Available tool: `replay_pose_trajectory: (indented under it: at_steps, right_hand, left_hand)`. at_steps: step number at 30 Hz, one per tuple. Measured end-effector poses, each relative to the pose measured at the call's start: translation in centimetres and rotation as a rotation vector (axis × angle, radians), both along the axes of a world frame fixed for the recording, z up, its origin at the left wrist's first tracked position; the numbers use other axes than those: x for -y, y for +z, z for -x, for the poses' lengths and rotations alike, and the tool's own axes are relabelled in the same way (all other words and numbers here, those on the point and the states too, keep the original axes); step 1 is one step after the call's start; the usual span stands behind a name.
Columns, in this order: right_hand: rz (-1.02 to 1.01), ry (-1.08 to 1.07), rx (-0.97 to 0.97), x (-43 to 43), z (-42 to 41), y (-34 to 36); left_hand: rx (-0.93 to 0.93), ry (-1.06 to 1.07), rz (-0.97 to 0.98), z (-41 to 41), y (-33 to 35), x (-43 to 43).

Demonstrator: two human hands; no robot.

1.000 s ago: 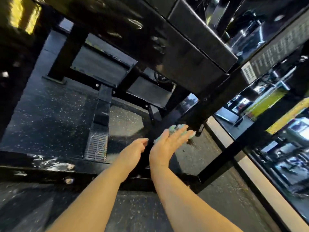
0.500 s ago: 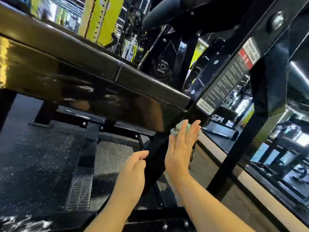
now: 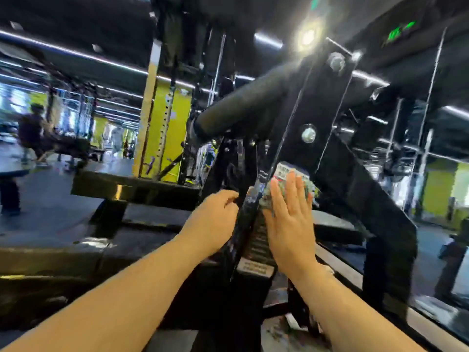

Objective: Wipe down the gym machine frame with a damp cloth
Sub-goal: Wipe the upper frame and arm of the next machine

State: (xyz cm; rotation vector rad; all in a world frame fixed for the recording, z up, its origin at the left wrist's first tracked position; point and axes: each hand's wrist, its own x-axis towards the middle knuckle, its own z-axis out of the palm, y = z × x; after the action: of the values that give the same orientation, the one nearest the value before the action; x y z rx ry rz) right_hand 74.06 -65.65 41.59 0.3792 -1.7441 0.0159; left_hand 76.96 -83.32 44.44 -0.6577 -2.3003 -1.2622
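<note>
A black gym machine frame (image 3: 327,118) slants up through the middle of the view, with bolts and a printed label on its face. My right hand (image 3: 289,222) lies flat with straight fingers, pressing a pale greenish cloth (image 3: 308,188) against the slanted frame beam over the label. Only the cloth's edges show around my fingers. My left hand (image 3: 213,219) sits on the left side of the same beam, fingers curled round its edge.
A black padded roller (image 3: 243,110) sticks out left from the frame. A low black platform (image 3: 127,184) lies behind to the left. A yellow-green rack upright (image 3: 162,128) stands further back. A person (image 3: 33,133) is at far left. A mirror wall runs along the right.
Both hands have travelled up the slanted beam, the right one sliding the cloth upward onto the label. My view has lifted from the floor to the upper frame.
</note>
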Motion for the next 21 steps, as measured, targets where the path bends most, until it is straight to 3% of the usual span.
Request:
replay_pose_trajectory:
  at_steps: [2,6,11,14,18,21]
  right_hand:
    - [-0.045,0.032,-0.02,0.3,0.3,1.1]
    - [-0.449,-0.058,-0.051,-2.3,-0.2,2.4]
    - [-0.28,-0.089,-0.076,-2.0,-0.2,9.5]
    - [-0.162,-0.062,-0.038,-0.1,0.2,8.3]
    - [-0.377,-0.081,0.005,-1.3,-0.3,6.3]
    - [-0.469,-0.161,0.0,-1.6,-0.9,12.3]
  left_hand:
    - [0.016,-0.072,-0.104,1.5,2.4,-1.1]
    - [0.188,-0.224,-0.451,2.4,8.0,-4.1]
    - [0.316,-0.403,-0.496,3.7,10.7,-5.0]
    - [0.389,-0.394,-0.543,4.4,10.7,-4.4]
    - [0.554,-0.435,-0.661,4.0,11.1,-4.3]
    - [0.609,-0.426,-0.661,3.6,11.9,-4.2]
